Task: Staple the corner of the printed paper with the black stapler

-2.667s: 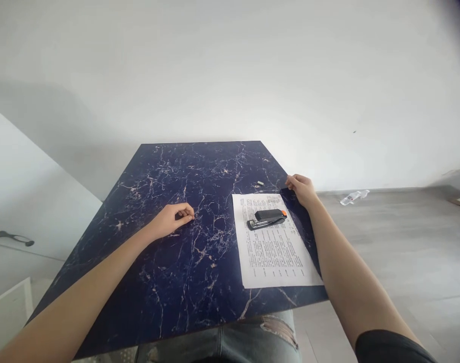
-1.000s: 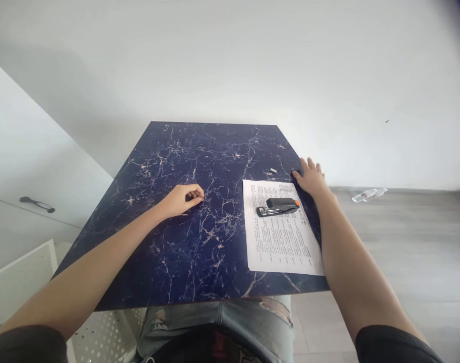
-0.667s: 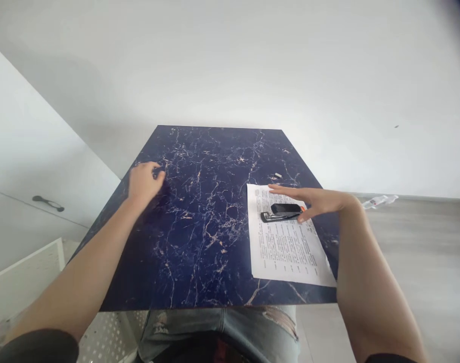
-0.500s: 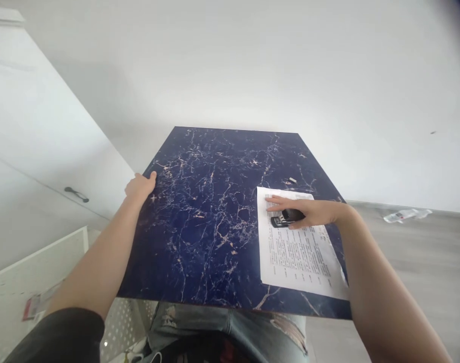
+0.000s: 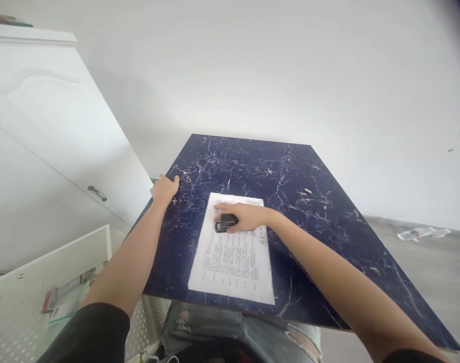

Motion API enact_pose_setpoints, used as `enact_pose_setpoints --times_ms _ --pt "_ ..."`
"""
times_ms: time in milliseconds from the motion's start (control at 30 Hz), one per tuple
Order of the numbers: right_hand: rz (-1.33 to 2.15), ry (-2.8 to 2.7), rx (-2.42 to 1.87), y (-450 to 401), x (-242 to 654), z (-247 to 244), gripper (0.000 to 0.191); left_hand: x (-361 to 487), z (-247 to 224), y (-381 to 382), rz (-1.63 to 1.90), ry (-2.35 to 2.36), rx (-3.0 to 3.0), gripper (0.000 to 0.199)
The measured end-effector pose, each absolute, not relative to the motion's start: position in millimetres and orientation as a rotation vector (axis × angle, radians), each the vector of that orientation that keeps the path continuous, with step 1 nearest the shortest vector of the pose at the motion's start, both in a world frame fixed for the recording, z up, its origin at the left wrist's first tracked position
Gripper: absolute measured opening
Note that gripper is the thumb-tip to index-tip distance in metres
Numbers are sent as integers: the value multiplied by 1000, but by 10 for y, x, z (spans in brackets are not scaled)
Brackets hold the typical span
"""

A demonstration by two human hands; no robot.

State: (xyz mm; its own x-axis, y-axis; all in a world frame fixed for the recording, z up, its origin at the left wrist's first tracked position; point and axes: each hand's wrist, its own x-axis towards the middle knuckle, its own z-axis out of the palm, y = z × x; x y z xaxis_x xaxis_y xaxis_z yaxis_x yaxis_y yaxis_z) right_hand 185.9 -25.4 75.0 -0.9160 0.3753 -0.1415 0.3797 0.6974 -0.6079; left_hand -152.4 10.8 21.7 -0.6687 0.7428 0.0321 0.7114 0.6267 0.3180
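Observation:
Printed white sheets [image 5: 230, 272] lie on a dark blue marbled tabletop [image 5: 248, 166], left of its middle. On their upper part sits a black stapler [image 5: 228, 220]. My right hand [image 5: 245, 216] rests over the sheets with its fingers around the stapler, the upper fingers stretched out along the paper. At the table's left edge, my left hand [image 5: 165, 189] grips the edge, thumb on top and the other fingers partly hidden. A small light and dark piece [image 5: 307, 191] lies on the right part of the tabletop.
A white cabinet [image 5: 63, 121] with a dark handle stands at the left. Below it, a white perforated bin [image 5: 21, 292] holds flat packets. A clear plastic package [image 5: 422, 233] lies on the grey floor at the right, near the wall.
The sheets and stapler have moved left across the tabletop with my right hand. My left hand is still at the left edge. The camera view has shifted.

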Motion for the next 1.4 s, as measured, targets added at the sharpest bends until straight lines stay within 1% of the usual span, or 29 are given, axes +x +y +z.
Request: enact_pose_setpoints --times_ms 133,267,367,433,467,500,533,567,633,667,733,800,933,1067,1167,1300,1400 --pt "-1055 2883 510 -159 1290 754 56 -1520 215 102 497 2720 1237 79" --pt "-1037 2889 540 -152 991 743 56 -1532 199 120 517 2724 1232 82" --pt "-1062 2921 525 -147 993 769 69 -1548 186 134 504 2734 1231 84" --pt "-1157 2952 486 -44 1184 841 78 -1554 188 137 494 2718 1243 84" --pt "-1210 2967 512 50 1352 889 78 -1556 192 137 490 2711 1248 84" --pt "-1227 2963 605 170 1570 940 74 -1557 197 138 487 2707 1250 85" --pt "-1194 2957 813 307 1833 986 67 -1558 202 138 484 2708 1247 85" --pt "-1063 2937 1180 450 2130 1023 56 -1558 208 139 481 2711 1241 86" --pt "-515 2636 2003 708 2768 1054 44 -1558 217 139 470 2714 1224 87" --pt "-381 2498 2170 806 3075 1043 45 -1557 220 137 463 2710 1217 87" --pt "-290 2316 2311 926 3592 970 39 -1553 224 129 463 2699 1217 86" --pt "-293 2224 2364 963 3933 849 31 -1546 225 119 486 2693 1232 84" --pt "-380 2269 2374 936 4160 616 20 -1536 219 106 511 2703 1230 79" --pt "-404 2367 2392 928 4050 552 17 -1528 216 91 526 2693 1229 78" --pt "-399 2484 2360 956 3730 607 15 -1520 212 83 543 2700 1225 77" --pt "-546 2747 2121 942 2774 698 28 -1515 213 73 562 2695 1236 77" --pt "-774 3017 1789 871 1790 678 25 -1510 221 64 567 2683 1233 76"
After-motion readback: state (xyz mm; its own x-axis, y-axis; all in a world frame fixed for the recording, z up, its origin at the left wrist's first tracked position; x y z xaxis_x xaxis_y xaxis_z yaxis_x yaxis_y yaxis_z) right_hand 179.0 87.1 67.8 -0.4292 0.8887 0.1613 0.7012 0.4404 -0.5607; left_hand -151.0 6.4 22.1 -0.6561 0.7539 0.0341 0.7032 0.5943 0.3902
